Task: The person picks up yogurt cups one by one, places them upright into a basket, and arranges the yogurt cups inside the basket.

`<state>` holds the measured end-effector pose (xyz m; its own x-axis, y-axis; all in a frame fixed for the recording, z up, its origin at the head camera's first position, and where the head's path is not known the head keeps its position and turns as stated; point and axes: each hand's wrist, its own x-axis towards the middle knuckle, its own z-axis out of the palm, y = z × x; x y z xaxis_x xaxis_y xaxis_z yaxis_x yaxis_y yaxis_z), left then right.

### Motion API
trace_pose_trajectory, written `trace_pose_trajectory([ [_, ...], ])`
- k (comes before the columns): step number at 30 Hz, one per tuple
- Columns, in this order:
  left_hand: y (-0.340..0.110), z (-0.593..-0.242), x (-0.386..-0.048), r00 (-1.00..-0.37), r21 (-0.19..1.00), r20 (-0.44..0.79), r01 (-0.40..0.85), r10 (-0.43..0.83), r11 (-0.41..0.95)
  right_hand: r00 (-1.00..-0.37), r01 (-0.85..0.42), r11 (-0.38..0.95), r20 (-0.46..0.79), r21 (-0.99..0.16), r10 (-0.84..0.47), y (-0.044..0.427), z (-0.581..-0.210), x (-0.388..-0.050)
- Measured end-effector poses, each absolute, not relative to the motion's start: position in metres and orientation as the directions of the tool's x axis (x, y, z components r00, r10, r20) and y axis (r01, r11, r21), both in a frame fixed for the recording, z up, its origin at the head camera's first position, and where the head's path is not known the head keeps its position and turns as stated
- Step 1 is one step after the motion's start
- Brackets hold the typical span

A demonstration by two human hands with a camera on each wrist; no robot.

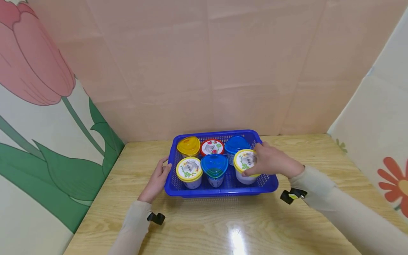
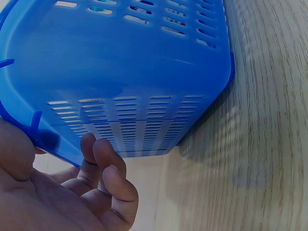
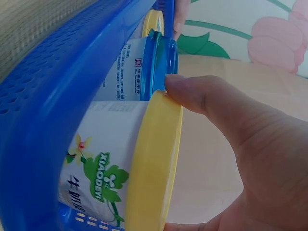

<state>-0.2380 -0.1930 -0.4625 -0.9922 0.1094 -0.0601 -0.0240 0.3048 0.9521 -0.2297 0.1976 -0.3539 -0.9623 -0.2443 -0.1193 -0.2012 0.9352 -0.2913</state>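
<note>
A blue plastic basket (image 1: 220, 192) stands on the table with several lidded tubs inside. At its left end my left hand (image 1: 156, 180) holds the rim, thumb on top; in the left wrist view the fingers (image 2: 113, 185) curl below the rim, beside the slotted wall. With thumb and fingers spread across the lid, my right hand (image 1: 275, 161) grips a white tub with a yellow lid (image 1: 244, 160) at the basket's front right. The right wrist view shows the thumb (image 3: 192, 91) on the lid's edge; the other fingers are mostly hidden.
Beside the gripped tub is a blue-lidded tub (image 1: 214, 165), then another yellow-lidded tub (image 1: 189, 169). The back row has a yellow rounded-triangle lid (image 1: 188, 145), a red-rimmed lid (image 1: 211, 147) and a blue lid (image 1: 237, 144). A pink wall covering (image 1: 207, 88) rises behind the wooden table (image 1: 197, 226).
</note>
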Motion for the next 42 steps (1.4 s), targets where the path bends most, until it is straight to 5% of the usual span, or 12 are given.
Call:
trace_pose_trajectory([
  [42,-0.194,-0.463,-0.238,-0.99,0.958,-0.061,-0.022,0.13,0.285,-0.915,-0.252,0.957,-0.285,-0.145,-0.285,0.18,-0.363,-0.244],
])
